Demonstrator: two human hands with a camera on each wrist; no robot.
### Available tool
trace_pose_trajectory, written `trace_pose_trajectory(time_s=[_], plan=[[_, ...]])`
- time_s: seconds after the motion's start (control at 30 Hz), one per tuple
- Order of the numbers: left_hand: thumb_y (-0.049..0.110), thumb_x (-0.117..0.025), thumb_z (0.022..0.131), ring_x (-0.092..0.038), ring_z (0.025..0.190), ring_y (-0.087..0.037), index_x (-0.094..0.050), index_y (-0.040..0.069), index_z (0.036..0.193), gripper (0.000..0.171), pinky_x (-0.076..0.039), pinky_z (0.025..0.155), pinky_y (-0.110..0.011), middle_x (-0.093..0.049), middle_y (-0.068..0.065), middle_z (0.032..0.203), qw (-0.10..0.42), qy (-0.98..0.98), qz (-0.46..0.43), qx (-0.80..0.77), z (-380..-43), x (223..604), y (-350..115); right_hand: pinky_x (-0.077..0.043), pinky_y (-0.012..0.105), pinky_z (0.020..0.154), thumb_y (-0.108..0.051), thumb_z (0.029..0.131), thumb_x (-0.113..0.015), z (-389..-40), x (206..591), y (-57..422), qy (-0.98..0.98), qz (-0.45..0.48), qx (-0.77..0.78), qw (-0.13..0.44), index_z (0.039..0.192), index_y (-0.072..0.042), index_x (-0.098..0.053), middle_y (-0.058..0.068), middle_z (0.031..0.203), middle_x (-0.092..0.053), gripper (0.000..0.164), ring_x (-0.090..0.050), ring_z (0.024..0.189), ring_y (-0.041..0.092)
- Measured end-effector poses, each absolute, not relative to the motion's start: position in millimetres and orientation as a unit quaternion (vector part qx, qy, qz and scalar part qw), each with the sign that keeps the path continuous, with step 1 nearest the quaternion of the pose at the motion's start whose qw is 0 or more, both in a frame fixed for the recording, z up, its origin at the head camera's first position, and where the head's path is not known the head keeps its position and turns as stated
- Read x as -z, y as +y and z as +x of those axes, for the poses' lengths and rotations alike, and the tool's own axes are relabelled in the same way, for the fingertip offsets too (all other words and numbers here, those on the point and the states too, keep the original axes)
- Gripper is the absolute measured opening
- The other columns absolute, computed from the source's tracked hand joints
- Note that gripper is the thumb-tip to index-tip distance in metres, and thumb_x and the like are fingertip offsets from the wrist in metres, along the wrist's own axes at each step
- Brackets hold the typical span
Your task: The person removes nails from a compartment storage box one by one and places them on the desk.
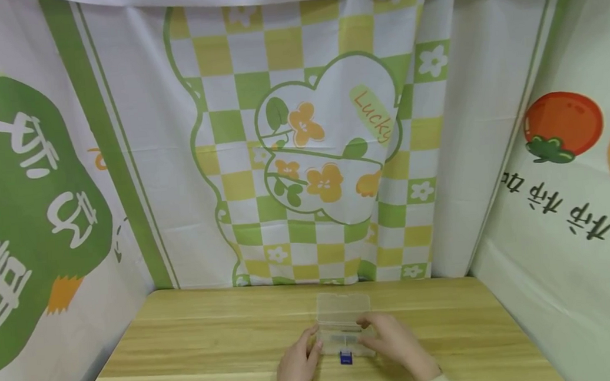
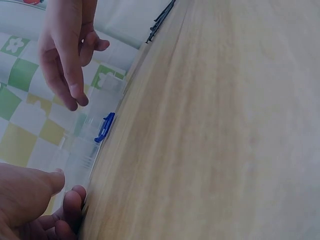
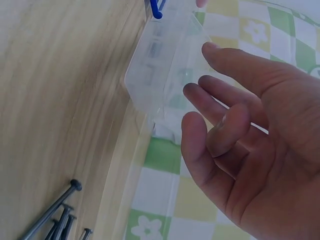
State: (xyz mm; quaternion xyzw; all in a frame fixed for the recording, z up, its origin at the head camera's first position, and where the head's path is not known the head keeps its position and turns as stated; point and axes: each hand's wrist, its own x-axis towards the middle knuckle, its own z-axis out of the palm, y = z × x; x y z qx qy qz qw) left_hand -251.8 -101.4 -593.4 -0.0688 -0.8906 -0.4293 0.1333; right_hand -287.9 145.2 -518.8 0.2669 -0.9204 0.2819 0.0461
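Note:
A clear plastic box (image 1: pixel 332 348) with compartments stands on the wooden table, its lid (image 1: pixel 343 307) raised at the back. A blue clasp (image 1: pixel 345 357) hangs at its front. My left hand (image 1: pixel 297 365) rests at the box's left end, thumb and fingertips right at the wall. Over the box's right part hovers my right hand (image 1: pixel 392 341), with its fingers loosely bent. In the right wrist view nothing shows between the right hand's fingers (image 3: pixel 196 132). Small dark shapes (image 3: pixel 155 48) appear faintly through the box's front wall.
Several dark screws or nails (image 3: pixel 62 220) lie on the table to the right of the box. Behind the table (image 1: pixel 214 338) hangs a green, yellow and white checked cloth (image 1: pixel 297 232). Printed cloths (image 1: pixel 556 291) enclose both sides.

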Motion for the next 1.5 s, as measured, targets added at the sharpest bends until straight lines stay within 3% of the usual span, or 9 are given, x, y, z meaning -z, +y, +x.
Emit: trace_pose_trajectory(time_s=[0.27, 0.87, 1.17, 1.5], plan=[[0.027, -0.066, 0.105, -0.036, 0.047, -0.001, -0.064, 0.015, 0.143, 0.039, -0.031, 0.045, -0.022, -0.044, 0.016, 0.061, 0.127, -0.888, -0.074, 0.435, -252, 594, -101, -0.055, 0.061, 0.091, -0.013, 0.088, -0.084, -293, 522, 137, -0.927, 0.264, -0.267, 0.020, 0.116, 0.000, -0.074, 0.016, 0.112, -0.076, 0.032, -0.071, 0.106, 0.040], [0.025, -0.067, 0.105, -0.037, 0.047, -0.002, -0.064, 0.015, 0.143, 0.039, -0.031, 0.046, -0.024, -0.046, 0.014, 0.061, 0.119, -0.890, -0.070, 0.434, -251, 590, -103, -0.059, 0.053, 0.080, -0.015, 0.087, -0.085, -298, 535, 121, -0.931, 0.284, -0.228, 0.041, 0.110, -0.005, -0.077, 0.012, 0.104, -0.078, 0.027, -0.073, 0.092, 0.031], [0.024, -0.068, 0.104, -0.037, 0.048, -0.002, -0.065, 0.014, 0.142, 0.039, -0.030, 0.046, -0.024, -0.046, 0.014, 0.062, 0.118, -0.892, -0.072, 0.431, -249, 587, -103, -0.060, 0.051, 0.082, -0.003, 0.086, -0.082, -298, 538, 118, -0.932, 0.300, -0.199, 0.048, 0.111, -0.005, -0.078, 0.010, 0.107, -0.078, 0.025, -0.074, 0.095, 0.032], [0.024, -0.068, 0.105, -0.034, 0.047, -0.001, -0.065, 0.015, 0.142, 0.038, -0.028, 0.045, -0.024, -0.042, 0.015, 0.060, 0.130, -0.891, -0.077, 0.428, -251, 590, -103, -0.061, 0.047, 0.079, -0.003, 0.087, -0.081, -300, 544, 118, -0.935, 0.288, -0.202, 0.044, 0.106, -0.007, -0.079, 0.009, 0.103, -0.078, 0.020, -0.074, 0.090, 0.028]])
